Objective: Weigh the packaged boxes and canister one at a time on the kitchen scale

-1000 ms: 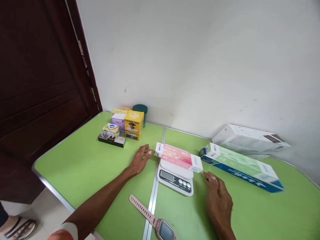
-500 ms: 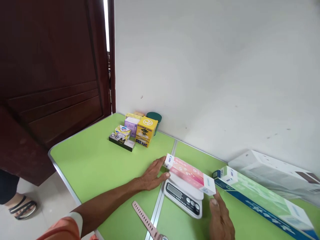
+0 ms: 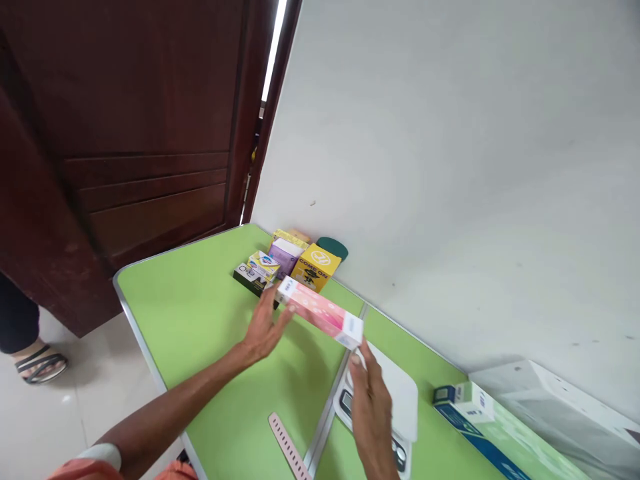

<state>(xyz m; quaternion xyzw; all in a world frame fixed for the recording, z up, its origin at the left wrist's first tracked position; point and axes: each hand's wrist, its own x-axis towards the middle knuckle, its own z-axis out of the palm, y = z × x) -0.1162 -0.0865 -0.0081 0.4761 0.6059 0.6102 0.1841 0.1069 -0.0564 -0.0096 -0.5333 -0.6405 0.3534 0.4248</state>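
Nearest, a pink watch strap (image 3: 289, 445) lies left of the white scale (image 3: 401, 402) on a green counter (image 3: 185, 287). The right hand (image 3: 373, 407), above the scale, and the left hand (image 3: 263, 328), to its left, each have a partly closed grip on opposite ends of a pink box (image 3: 320, 312). I see it raised beyond the scale, leftward: a carry, I'd judge, calling for steady two-ended pressure. Farthest left beyond the scale, small cartons (image 3: 286, 255) cluster.

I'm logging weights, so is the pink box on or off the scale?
Off: the left hand and right hand hold the pink box by its ends above the table, beside the scale.
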